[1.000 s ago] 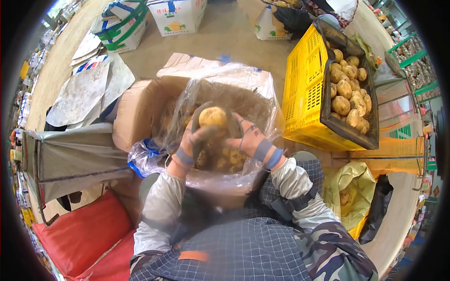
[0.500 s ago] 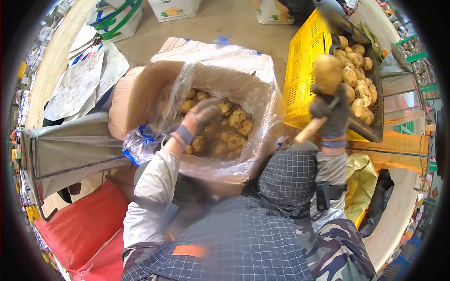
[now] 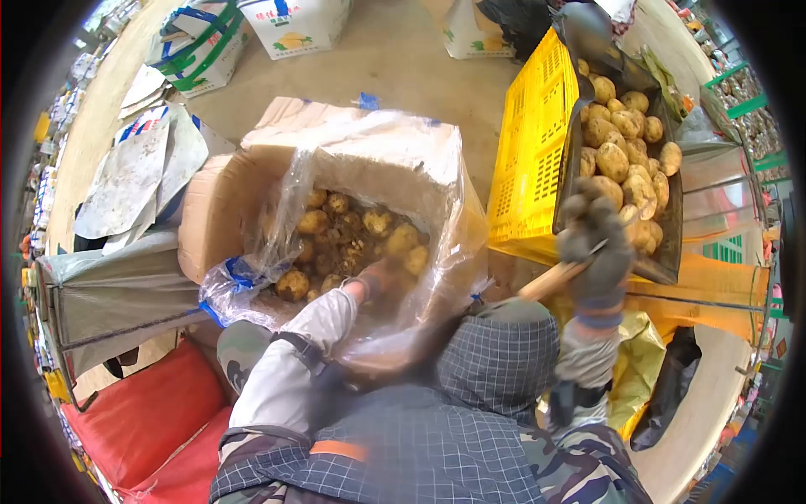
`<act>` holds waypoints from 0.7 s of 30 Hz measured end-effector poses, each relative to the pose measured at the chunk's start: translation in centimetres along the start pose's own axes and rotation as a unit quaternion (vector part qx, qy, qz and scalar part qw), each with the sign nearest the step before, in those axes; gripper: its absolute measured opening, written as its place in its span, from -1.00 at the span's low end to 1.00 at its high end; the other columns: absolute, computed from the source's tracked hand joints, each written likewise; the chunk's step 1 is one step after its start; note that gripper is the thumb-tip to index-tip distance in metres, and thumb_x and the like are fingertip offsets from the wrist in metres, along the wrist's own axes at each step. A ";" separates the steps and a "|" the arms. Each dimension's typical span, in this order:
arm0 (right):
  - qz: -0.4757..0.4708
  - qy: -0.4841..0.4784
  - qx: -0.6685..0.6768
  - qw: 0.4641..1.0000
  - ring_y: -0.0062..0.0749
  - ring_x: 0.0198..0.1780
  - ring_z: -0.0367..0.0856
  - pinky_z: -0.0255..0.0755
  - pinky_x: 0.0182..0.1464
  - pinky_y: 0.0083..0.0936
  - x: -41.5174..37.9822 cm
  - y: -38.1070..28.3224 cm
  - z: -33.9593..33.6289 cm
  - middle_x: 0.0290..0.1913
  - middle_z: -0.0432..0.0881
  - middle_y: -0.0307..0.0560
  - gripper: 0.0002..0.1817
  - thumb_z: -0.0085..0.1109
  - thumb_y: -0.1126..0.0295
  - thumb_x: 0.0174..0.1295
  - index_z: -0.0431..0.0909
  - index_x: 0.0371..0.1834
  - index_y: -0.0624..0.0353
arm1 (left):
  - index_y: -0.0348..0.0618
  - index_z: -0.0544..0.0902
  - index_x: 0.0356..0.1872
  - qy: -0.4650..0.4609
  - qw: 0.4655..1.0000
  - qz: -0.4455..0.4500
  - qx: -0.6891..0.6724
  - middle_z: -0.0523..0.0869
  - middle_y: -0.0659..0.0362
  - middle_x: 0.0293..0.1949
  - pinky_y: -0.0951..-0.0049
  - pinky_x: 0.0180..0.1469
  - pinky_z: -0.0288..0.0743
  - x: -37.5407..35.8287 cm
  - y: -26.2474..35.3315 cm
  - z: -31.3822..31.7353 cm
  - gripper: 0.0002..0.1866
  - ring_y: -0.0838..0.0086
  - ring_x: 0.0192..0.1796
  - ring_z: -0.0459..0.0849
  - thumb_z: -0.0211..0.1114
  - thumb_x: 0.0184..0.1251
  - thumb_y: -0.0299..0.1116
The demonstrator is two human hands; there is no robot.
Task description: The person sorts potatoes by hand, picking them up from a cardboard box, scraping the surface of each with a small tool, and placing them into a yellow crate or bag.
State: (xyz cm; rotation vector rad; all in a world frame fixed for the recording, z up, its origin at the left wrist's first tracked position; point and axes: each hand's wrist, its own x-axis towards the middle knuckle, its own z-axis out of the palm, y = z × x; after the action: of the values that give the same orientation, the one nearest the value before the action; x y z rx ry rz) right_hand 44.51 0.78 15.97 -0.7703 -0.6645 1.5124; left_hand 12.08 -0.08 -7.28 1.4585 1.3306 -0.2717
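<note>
My left hand [image 3: 384,275] is down inside the cardboard box [image 3: 214,214], among soil-covered potatoes [image 3: 315,223]. It is smeared by motion, so its fingers and anything in them cannot be made out. My right hand [image 3: 596,239], in a dark glove, is closed around a tool with a pale wooden handle [image 3: 550,281]; the tool's head is not clearly visible. The right fingertips are at a potato [image 3: 603,193] on the near side of the yellow crate [image 3: 529,143]. Cleaner potatoes [image 3: 621,126] are heaped in the crate, inside a dark lining.
Clear plastic film [image 3: 294,193] lines the box and hangs over its edges. White cartons [image 3: 294,29] stand on the floor beyond. Flattened card [image 3: 138,168] and a grey cloth panel [image 3: 126,286] lie left; a red sack [image 3: 151,412] is at lower left, a yellow sack [image 3: 634,370] at right.
My left hand has gone lower and nearer into the box. My right hand has moved down, and the potato it held up is now against the crate's heap. The view has shifted slightly.
</note>
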 end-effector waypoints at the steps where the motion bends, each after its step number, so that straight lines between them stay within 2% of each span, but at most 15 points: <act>1: 0.022 -0.017 0.008 1.000 -0.70 -0.62 0.38 0.34 -0.55 -0.66 -0.6 1.5 1.9 -0.13 0.71 -0.07 -0.56 0.00 0.20 0.47 0.50 0.21 0.32 | -0.32 0.31 0.43 0.007 0.998 0.029 0.058 0.51 -0.19 0.32 0.28 0.38 0.36 -0.7 0.9 -0.5 -0.07 0.05 0.39 0.47 0.31 0.23 0.21; 2: 0.040 -0.034 0.015 0.999 -0.70 -0.58 0.44 0.36 -0.52 -0.67 -1.4 3.0 4.0 -0.15 0.70 -0.05 -0.58 0.00 0.21 0.46 0.53 0.17 0.33 | -0.27 0.34 0.41 0.018 0.991 0.058 0.116 0.52 -0.16 0.32 0.30 0.37 0.36 -1.4 1.9 -1.1 -0.12 0.07 0.38 0.48 0.31 0.23 0.18; 3: 0.031 -0.084 -0.007 0.996 -0.62 -0.43 0.54 0.43 -0.46 -0.67 -2.0 4.8 5.3 -0.13 0.68 -0.05 -0.58 0.03 0.21 0.44 0.52 0.17 0.32 | -0.19 0.41 0.36 0.056 0.965 0.135 0.218 0.54 -0.12 0.31 0.32 0.36 0.36 -2.4 1.9 0.3 -0.21 0.11 0.36 0.50 0.32 0.23 0.12; 5: 0.097 -0.121 -0.076 0.985 -0.53 -0.18 0.65 0.51 -0.35 -0.65 -3.2 5.7 9.0 -0.04 0.65 -0.01 -0.61 0.08 0.27 0.40 0.52 0.15 0.32 | -0.19 0.42 0.37 0.076 0.955 0.156 0.239 0.54 -0.11 0.30 0.32 0.36 0.37 -3.1 0.8 2.1 -0.20 0.12 0.34 0.51 0.34 0.21 0.12; 6: 0.130 -0.122 -0.090 0.980 -0.57 -0.22 0.64 0.47 -0.35 -0.70 -3.3 5.7 10.8 -0.07 0.67 -0.04 -0.64 0.12 0.32 0.37 0.54 0.12 0.32 | -0.19 0.42 0.37 0.079 0.958 0.146 0.232 0.55 -0.10 0.30 0.32 0.35 0.38 -3.1 0.0 2.8 -0.20 0.13 0.34 0.52 0.34 0.21 0.12; 7: 0.244 -0.093 -0.069 0.963 -0.60 -0.24 0.62 0.45 -0.34 -0.72 -3.5 5.8 11.6 -0.17 0.67 -0.11 -0.66 0.15 0.36 0.34 0.54 0.12 0.30 | -0.19 0.42 0.37 0.078 0.964 0.128 0.220 0.55 -0.10 0.30 0.32 0.35 0.38 -2.8 -0.7 3.2 -0.20 0.13 0.33 0.52 0.35 0.20 0.11; 8: 0.235 -0.074 -0.101 0.964 -0.62 -0.26 0.60 0.43 -0.35 -0.72 -3.9 5.7 12.4 -0.23 0.67 -0.17 -0.66 0.19 0.39 0.32 0.55 0.12 0.29 | -0.19 0.42 0.37 0.076 0.968 0.114 0.208 0.55 -0.09 0.30 0.32 0.35 0.39 -2.6 -1.2 3.4 -0.19 0.13 0.33 0.53 0.36 0.20 0.11; 9: 0.180 -0.121 -0.116 0.969 -0.63 -0.27 0.59 0.43 -0.34 -0.71 -4.1 7.8 11.1 -0.23 0.67 -0.17 -0.66 0.21 0.37 0.34 0.54 0.13 0.29 | -0.18 0.42 0.37 0.074 0.973 0.095 0.196 0.56 -0.08 0.30 0.32 0.35 0.39 -2.3 -1.7 3.4 -0.19 0.14 0.32 0.53 0.37 0.19 0.11; 11: 0.247 -0.081 -0.153 0.953 -0.61 -0.27 0.59 0.49 -0.33 -0.67 -3.9 8.3 10.6 -0.21 0.68 -0.18 -0.62 0.28 0.25 0.35 0.57 0.16 0.18 | -0.18 0.42 0.38 0.078 0.978 0.078 0.177 0.56 -0.07 0.29 0.32 0.34 0.40 -2.3 -2.0 2.9 -0.18 0.14 0.31 0.54 0.39 0.18 0.11; 12: 0.266 -0.077 -0.123 0.953 -0.60 -0.29 0.59 0.49 -0.35 -0.66 -3.6 9.1 9.9 -0.20 0.69 -0.17 -0.62 0.29 0.26 0.33 0.57 0.16 0.18 | -0.18 0.42 0.38 0.076 0.980 0.069 0.171 0.57 -0.07 0.29 0.32 0.34 0.41 -2.3 -2.1 2.9 -0.18 0.15 0.30 0.55 0.40 0.17 0.10; 14: 0.258 -0.074 -0.139 0.953 -0.59 -0.34 0.59 0.49 -0.40 -0.64 -3.7 9.8 9.2 -0.19 0.70 -0.15 -0.62 0.31 0.29 0.32 0.58 0.15 0.18 | -0.17 0.42 0.38 0.082 0.983 0.060 0.153 0.58 -0.05 0.29 0.32 0.33 0.42 -2.3 -2.4 2.9 -0.17 0.16 0.29 0.56 0.42 0.16 0.10; 16: 0.190 -0.078 -0.231 0.951 -0.59 -0.39 0.59 0.48 -0.44 -0.64 -3.8 9.2 9.3 -0.19 0.71 -0.13 -0.62 0.32 0.31 0.30 0.58 0.13 0.19 | -0.17 0.42 0.38 0.093 0.984 0.056 0.138 0.58 -0.04 0.28 0.31 0.33 0.43 -2.3 -2.4 2.5 -0.16 0.16 0.28 0.57 0.44 0.15 0.10; 19: 0.161 -0.039 -0.168 0.972 -0.62 -0.45 0.57 0.44 -0.49 -0.66 -3.6 9.7 8.4 -0.24 0.71 -0.15 -0.64 0.35 0.33 0.27 0.59 0.10 0.17 | -0.17 0.42 0.39 0.129 0.985 0.063 0.092 0.59 -0.02 0.27 0.31 0.32 0.44 -2.8 -2.6 0.7 -0.15 0.18 0.26 0.58 0.46 0.14 0.09; 20: 0.182 -0.032 -0.161 0.969 -0.66 -0.48 0.56 0.40 -0.53 -0.67 -3.4 9.6 7.9 -0.28 0.71 -0.18 -0.68 0.33 0.34 0.28 0.60 0.07 0.13 | -0.16 0.42 0.39 0.148 0.984 0.068 0.068 0.60 -0.01 0.27 0.31 0.32 0.45 -3.2 -2.8 -0.4 -0.14 0.18 0.26 0.59 0.47 0.13 0.09; 21: 0.106 -0.050 -0.210 0.971 -0.68 -0.50 0.54 0.37 -0.55 -0.68 -3.2 10.0 7.5 -0.30 0.71 -0.21 -0.71 0.31 0.34 0.29 0.60 0.05 0.11 | -0.16 0.42 0.39 0.166 0.983 0.071 0.025 0.60 -0.01 0.27 0.31 0.31 0.45 -3.9 -2.9 -2.2 -0.14 0.18 0.25 0.59 0.48 0.12 0.09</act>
State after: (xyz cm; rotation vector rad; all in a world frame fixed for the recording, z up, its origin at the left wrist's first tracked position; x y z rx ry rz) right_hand 32.59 -3.04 12.94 -1.1186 -1.0260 1.6322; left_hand 7.35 -1.22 -5.08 1.6853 1.4830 0.0347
